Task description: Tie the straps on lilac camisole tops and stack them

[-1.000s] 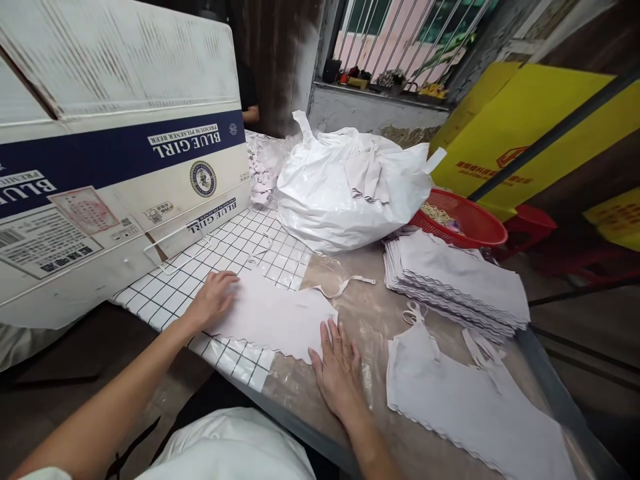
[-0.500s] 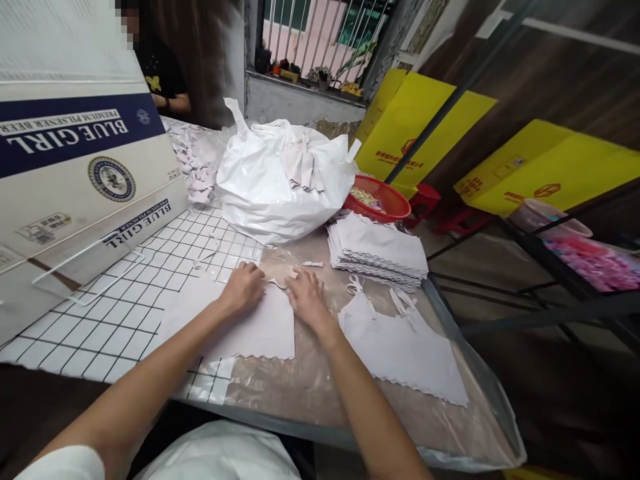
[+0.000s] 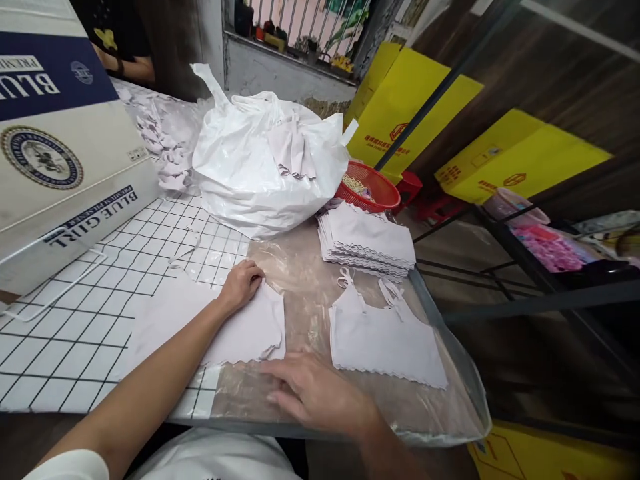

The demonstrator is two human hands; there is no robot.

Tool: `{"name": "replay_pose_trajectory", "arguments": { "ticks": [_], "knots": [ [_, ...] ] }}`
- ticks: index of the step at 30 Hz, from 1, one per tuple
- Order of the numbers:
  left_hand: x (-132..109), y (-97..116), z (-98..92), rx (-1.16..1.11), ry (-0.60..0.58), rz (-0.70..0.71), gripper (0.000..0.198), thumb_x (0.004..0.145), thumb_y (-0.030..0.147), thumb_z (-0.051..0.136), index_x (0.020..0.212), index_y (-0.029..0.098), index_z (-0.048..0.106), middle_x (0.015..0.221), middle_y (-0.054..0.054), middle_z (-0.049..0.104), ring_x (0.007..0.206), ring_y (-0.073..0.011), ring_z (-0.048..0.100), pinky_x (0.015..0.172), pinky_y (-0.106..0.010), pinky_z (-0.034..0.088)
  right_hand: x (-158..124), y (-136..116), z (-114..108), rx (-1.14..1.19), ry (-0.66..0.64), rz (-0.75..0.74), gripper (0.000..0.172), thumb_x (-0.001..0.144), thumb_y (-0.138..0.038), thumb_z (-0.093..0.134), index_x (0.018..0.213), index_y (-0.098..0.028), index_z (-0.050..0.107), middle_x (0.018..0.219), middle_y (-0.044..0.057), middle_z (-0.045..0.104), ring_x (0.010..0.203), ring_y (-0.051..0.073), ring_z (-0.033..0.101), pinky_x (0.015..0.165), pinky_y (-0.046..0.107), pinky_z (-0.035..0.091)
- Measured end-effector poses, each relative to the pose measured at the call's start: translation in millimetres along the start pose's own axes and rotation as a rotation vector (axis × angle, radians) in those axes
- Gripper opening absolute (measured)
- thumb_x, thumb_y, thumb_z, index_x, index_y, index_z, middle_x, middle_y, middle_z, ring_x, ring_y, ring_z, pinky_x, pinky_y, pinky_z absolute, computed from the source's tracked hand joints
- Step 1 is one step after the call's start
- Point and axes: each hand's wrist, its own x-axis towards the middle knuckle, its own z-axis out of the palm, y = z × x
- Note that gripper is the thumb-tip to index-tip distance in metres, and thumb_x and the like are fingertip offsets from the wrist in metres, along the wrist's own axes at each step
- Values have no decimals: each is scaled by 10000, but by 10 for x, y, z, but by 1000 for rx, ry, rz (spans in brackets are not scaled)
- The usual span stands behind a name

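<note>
And now your table [image 3: 303, 267] has the left garment [image 3: 250, 330] spread but one corner not yet flat, the right garment [image 3: 385, 340] laid smooth, a stack [image 3: 367, 233] beyond; your left hand [image 3: 243, 287] curls at the top edge, grip unclear, your right hand [image 3: 320, 387], fingers parted, by the hem.

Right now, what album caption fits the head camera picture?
Left hand on a pale top, right hand near its wavy hem.
</note>
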Motion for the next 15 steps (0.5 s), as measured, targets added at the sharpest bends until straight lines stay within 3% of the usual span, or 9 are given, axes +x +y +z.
{"name": "replay_pose_trajectory", "arguments": {
  "ticks": [3,6,8,12,15],
  "knots": [
    [-8,-4,-19,-54,42,-16,148,825,148,550,845,219,678,795,-29,651,826,-205,602,779,-339,500,54,134,-27,262,111,166,238,941,-327,532,1083,-202,679,836,19,712,732,155,630,726,283,446],
    [-18,7,-35,-95,80,-35,109,843,200,579,912,209,663,794,-21,655,770,-187,610,721,-313,513,465,425,-94,426,339,356,226,917,-366,545,973,-177,655,756,-5,640,660,133,571,629,252,413],
    [-18,14,-37,-112,96,-42,140,846,223,601,970,195,659,796,-21,655,725,-174,610,685,-301,516,820,596,-123,613,409,429,199,869,-373,609,871,-174,617,679,-37,582,604,111,528,592,231,395],
    [-8,22,-35,-120,83,-38,189,821,169,611,998,178,678,799,-28,662,775,-186,621,725,-309,519,1372,753,-111,866,295,539,312,792,-394,709,677,-187,504,522,-82,464,439,57,364,445,194,264],
    [-1,10,-34,-117,45,-33,184,821,140,599,961,183,711,840,-48,671,864,-210,613,810,-341,505,1539,781,-91,913,207,575,357,771,-383,734,631,-197,463,463,-101,399,383,37,260,392,195,150]
  ]
}}
